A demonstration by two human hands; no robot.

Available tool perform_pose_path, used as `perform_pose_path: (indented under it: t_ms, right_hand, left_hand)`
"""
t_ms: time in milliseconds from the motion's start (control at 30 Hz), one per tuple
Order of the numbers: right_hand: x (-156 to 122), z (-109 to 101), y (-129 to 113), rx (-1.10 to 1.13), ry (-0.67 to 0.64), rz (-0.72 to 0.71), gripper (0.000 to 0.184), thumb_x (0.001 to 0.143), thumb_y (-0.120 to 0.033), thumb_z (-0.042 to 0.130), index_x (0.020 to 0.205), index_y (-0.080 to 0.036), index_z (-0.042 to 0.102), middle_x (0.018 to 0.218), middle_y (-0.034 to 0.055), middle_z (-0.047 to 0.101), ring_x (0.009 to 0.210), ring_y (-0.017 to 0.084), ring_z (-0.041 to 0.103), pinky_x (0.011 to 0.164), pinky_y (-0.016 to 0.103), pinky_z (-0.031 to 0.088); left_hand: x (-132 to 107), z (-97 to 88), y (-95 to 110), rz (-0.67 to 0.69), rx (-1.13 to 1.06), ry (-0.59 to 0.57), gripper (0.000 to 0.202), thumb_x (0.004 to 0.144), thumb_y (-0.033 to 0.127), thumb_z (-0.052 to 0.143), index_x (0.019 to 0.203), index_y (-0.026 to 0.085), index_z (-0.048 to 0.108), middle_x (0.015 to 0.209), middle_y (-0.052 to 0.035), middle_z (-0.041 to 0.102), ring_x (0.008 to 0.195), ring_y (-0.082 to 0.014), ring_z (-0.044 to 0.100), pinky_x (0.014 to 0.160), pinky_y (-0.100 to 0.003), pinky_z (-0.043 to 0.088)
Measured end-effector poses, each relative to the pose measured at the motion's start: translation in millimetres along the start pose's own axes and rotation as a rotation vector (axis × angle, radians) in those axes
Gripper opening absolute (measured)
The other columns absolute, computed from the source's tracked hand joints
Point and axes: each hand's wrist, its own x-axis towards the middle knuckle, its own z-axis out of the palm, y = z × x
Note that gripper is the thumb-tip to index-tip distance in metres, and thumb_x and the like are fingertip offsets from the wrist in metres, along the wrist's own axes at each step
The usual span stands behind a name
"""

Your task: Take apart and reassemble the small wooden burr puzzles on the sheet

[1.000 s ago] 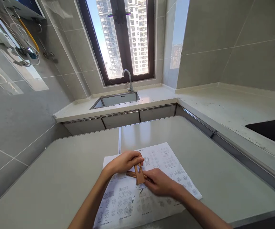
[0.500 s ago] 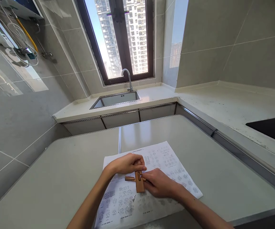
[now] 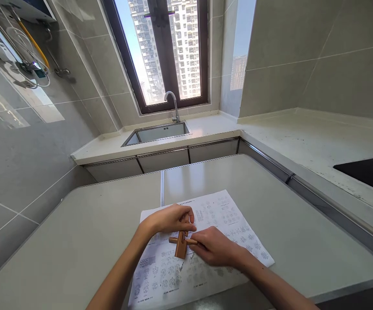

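A small wooden hand plane (image 3: 180, 249) lies between my hands, over a printed sheet (image 3: 220, 206). It has a slotted brown block and a thin cross handle (image 3: 173, 240) sticking out on both sides. My left hand (image 3: 174, 218) is closed around the far end of the block, thumb along the top, hiding that end. On the right, my right hand (image 3: 214, 245) pinches the cross handle's right tip between thumb and fingers. The block slants, its near end toward the lower left. Whether it touches the paper, I cannot tell.
The sheet, covered in small drawings, rests on a pale table (image 3: 109, 224) with a seam down its middle. Beyond stand a white counter (image 3: 209, 125), a sink (image 3: 156, 132) and a tap (image 3: 173, 105). A black panel (image 3: 370, 172) sits on the right counter.
The hand plane has turned, its near end swinging left. More of the cross handle's right side shows beside my right hand. Both hands have shifted only slightly.
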Motion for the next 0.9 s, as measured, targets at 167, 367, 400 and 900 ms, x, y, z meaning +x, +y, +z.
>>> perform_pose_path:
  t_ms: [167, 367, 400, 900]
  right_hand:
    - [0, 1, 1, -0.004, -0.006, -0.006, 0.025, 0.102, -0.025, 0.052, 0.077, -0.02, 0.052, 0.075, 0.001, 0.069, 0.063, 0.015, 0.057, 0.06, 0.028, 0.025]
    - [-1, 2, 2, 0.013, 0.017, -0.008, 0.028, 0.101, -0.026, 0.054, 0.074, -0.021, 0.05, 0.071, 0.0001, 0.067, 0.061, 0.014, 0.056, 0.06, 0.029, 0.025]
    - [-1, 2, 2, 0.013, 0.02, -0.008, 0.028, 0.101, -0.026, 0.053, 0.074, -0.021, 0.05, 0.071, 0.0002, 0.067, 0.061, 0.014, 0.056, 0.06, 0.029, 0.025]
    - [-1, 0, 1, 0.015, 0.011, 0.004, 0.026, 0.102, -0.027, 0.053, 0.078, -0.02, 0.057, 0.074, 0.0017, 0.07, 0.063, 0.016, 0.059, 0.061, 0.028, 0.028]
  left_hand:
    - [3, 0.9, -8, 0.031, -0.098, -0.006, 0.036, 0.088, 0.058, 0.068, 0.099, 0.024, 0.066, 0.075, 0.0026, 0.064, 0.068, -0.0156, 0.056, 0.057, -0.024, 0.038]
    - [4, 10.6, -20, 0.11, -0.36, 0.026, 0.04, 0.088, 0.059, 0.069, 0.098, 0.021, 0.064, 0.068, 0.0052, 0.055, 0.063, -0.0129, 0.049, 0.059, -0.023, 0.039]
    - [4, 12.1, -21, 0.117, -0.396, 0.028, 0.039, 0.089, 0.058, 0.069, 0.098, 0.02, 0.064, 0.068, 0.0054, 0.054, 0.063, -0.0125, 0.048, 0.06, -0.023, 0.039]
    - [7, 36.6, -34, 0.051, -0.385, 0.125, 0.037, 0.089, 0.056, 0.069, 0.094, 0.019, 0.067, 0.069, 0.0029, 0.059, 0.067, -0.0148, 0.054, 0.062, -0.024, 0.042]
